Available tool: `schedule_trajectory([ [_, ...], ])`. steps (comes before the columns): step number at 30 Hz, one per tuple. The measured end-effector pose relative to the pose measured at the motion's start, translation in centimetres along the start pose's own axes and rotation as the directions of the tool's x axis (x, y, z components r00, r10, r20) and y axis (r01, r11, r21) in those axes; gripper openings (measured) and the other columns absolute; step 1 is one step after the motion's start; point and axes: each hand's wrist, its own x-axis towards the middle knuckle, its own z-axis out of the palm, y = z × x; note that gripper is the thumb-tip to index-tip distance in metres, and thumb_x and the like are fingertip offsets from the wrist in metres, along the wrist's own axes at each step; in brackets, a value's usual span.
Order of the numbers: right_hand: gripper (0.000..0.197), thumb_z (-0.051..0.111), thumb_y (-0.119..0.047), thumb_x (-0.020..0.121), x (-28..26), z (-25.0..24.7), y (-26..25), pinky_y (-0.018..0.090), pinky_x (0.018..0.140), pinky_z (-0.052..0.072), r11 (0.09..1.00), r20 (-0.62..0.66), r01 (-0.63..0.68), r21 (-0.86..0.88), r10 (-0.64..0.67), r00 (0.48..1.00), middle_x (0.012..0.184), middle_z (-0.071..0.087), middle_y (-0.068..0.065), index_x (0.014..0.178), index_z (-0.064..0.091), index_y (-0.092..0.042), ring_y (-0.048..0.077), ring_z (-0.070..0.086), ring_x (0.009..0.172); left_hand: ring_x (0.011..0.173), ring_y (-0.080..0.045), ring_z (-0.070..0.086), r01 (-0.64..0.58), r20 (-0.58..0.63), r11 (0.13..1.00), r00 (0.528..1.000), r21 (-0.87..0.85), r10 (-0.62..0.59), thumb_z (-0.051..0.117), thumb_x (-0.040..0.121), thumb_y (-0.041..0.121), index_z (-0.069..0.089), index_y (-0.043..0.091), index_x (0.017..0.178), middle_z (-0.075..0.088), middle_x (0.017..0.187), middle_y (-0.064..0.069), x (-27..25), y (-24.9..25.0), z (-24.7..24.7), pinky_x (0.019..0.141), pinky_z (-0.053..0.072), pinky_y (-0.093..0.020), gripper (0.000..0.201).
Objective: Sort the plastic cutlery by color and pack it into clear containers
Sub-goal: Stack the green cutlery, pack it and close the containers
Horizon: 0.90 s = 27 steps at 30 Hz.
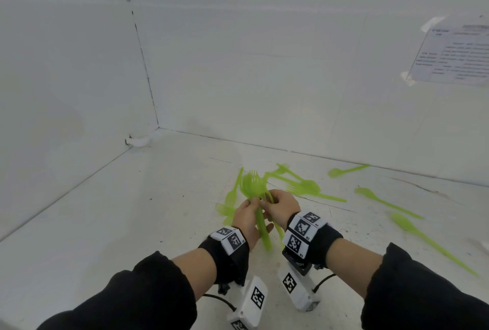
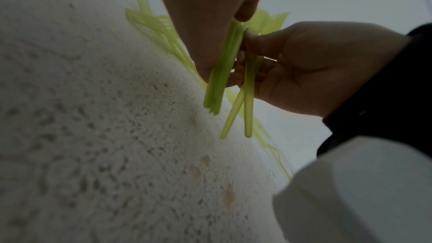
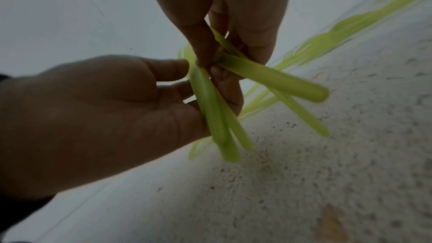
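Both hands meet over the white table [image 1: 132, 210]. My left hand [image 1: 253, 204] grips a bundle of lime-green plastic forks [image 1: 252, 184], tines up and handles pointing down toward me. My right hand [image 1: 268, 204] pinches two more green handles [image 2: 249, 99] right beside that bundle. From the left wrist, the left hand [image 2: 233, 25] holds the bundle [image 2: 217, 84] and the right hand [image 2: 315, 66] comes in from the right. From the right wrist, the right hand [image 3: 224, 58] pinches crossed green pieces [image 3: 275, 78]; the left hand [image 3: 105, 108] clasps its bundle [image 3: 215, 117].
Loose green cutlery lies on the table: a pile [image 1: 299, 184] behind the hands, forks [image 1: 227, 209] to the left, a spoon [image 1: 344, 170] by the back wall, two long pieces [image 1: 383, 202] [image 1: 428, 242] at right. A taped paper sheet [image 1: 455, 57] hangs on the right wall.
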Motion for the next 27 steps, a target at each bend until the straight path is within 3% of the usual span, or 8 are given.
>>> schedule_trajectory([
  [6,0.01,0.057,-0.015,0.088,-1.1,0.4,-0.5,0.031,0.072,0.053,0.998,-0.14,0.055,-0.02,-0.057,0.988,0.07,0.059,-0.005,0.08,0.059,-0.02,0.02,0.062,0.072,0.072,-0.018,0.056,-0.062,-0.053,0.998,0.997,-0.005,0.062,0.038,0.101,0.016,0.055,0.011,0.099,0.059,0.085,-0.007,-0.3,0.0,0.3,0.065,0.047,-0.033,0.018],
  [9,0.016,0.051,-0.014,0.091,-1.1,0.1,-0.8,0.027,0.071,0.046,0.997,-0.184,0.059,-0.045,-0.067,0.981,0.076,0.057,-0.004,0.077,0.056,-0.021,0.02,0.058,0.076,0.073,-0.018,0.053,-0.071,-0.082,0.997,0.994,-0.025,0.068,0.039,0.101,0.015,0.053,0.01,0.106,0.051,0.088,-0.005,-0.3,0.3,0.4,0.062,0.047,-0.034,0.016],
  [12,0.019,0.047,-0.017,0.093,-0.8,0.2,-1.3,0.025,0.07,0.046,0.993,-0.139,0.029,-0.113,-0.045,0.989,0.091,0.062,0.003,0.097,0.062,-0.007,0.02,0.06,0.08,0.077,-0.019,0.055,-0.057,-0.041,0.998,0.998,-0.019,0.057,0.041,0.1,0.015,0.056,0.011,0.099,0.055,0.093,-0.007,-0.4,0.4,0.4,0.066,0.047,-0.034,0.016],
  [15,0.036,0.04,-0.015,0.094,-0.7,0.8,-1.5,0.035,0.094,0.047,0.986,-0.027,-0.02,-0.164,0.015,1.0,0.125,0.055,0.015,0.127,0.055,-0.009,0.029,0.056,0.112,0.078,-0.022,0.06,-0.074,-0.029,0.997,0.997,0.012,0.074,0.045,0.098,0.016,0.06,0.013,0.091,0.063,0.094,-0.013,-0.4,0.1,0.2,0.066,0.05,-0.033,0.017],
  [18,0.042,0.039,-0.011,0.096,-1.1,0.9,-1.2,0.028,0.102,0.038,0.976,-0.001,0.002,-0.217,-0.002,1.0,0.137,0.048,0.011,0.136,0.048,-0.015,0.025,0.048,0.125,0.076,-0.019,0.061,-0.106,-0.039,0.994,0.994,0.027,0.107,0.044,0.099,0.013,0.061,0.014,0.09,0.065,0.09,-0.011,-0.5,0.0,-0.1,0.062,0.053,-0.031,0.018],
  [21,0.038,0.051,-0.013,0.093,-1.1,0.3,-0.6,0.024,0.102,0.039,0.991,-0.04,-0.01,-0.132,0.004,0.999,0.13,0.058,0.006,0.131,0.054,-0.015,0.02,0.053,0.121,0.079,-0.018,0.061,-0.093,-0.013,0.995,0.996,0.024,0.093,0.04,0.1,0.011,0.059,0.012,0.095,0.065,0.09,-0.008,-0.9,0.0,-0.2,0.064,0.055,-0.031,0.019],
  [24,0.036,0.061,-0.016,0.088,-0.8,-0.1,-0.1,0.028,0.096,0.048,0.999,-0.059,-0.014,-0.047,0.011,0.998,0.103,0.066,0.006,0.123,0.061,-0.014,0.02,0.062,0.099,0.079,-0.019,0.061,-0.073,0.007,0.996,0.997,0.047,0.073,0.04,0.1,0.015,0.059,0.01,0.104,0.065,0.096,-0.01,-1.0,0.1,-0.2,0.068,0.052,-0.035,0.02],
  [27,0.015,0.055,-0.019,0.091,-0.7,-0.3,0.1,0.024,0.071,0.052,0.996,-0.013,0.022,-0.088,-0.023,1.0,0.076,0.063,-0.002,0.091,0.07,-0.021,0.015,0.059,0.074,0.075,-0.017,0.059,-0.076,-0.01,0.996,0.997,0.051,0.077,0.041,0.1,0.015,0.057,0.01,0.104,0.063,0.091,-0.007,-0.9,0.3,0.0,0.063,0.049,-0.033,0.018],
])
